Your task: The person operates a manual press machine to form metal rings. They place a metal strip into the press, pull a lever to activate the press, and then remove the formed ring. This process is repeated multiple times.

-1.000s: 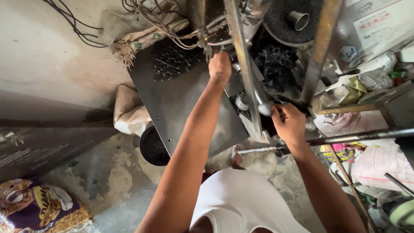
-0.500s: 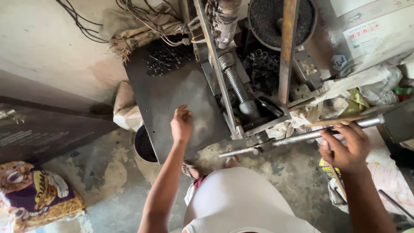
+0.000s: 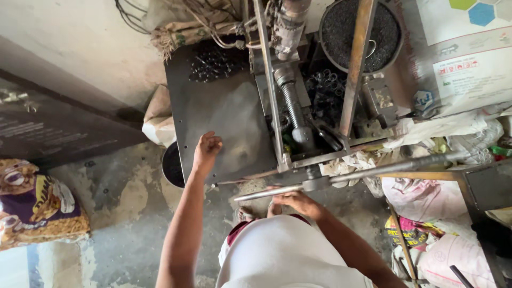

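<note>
Left hand with fingers curled loosely rests on the dark, scuffed metal plate; right hand grips the grey lever rod near its left end.

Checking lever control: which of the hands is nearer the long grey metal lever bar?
Right. The right hand sits just under the long grey metal lever bar, near its end; the left hand rests apart on the dark metal plate.
</note>
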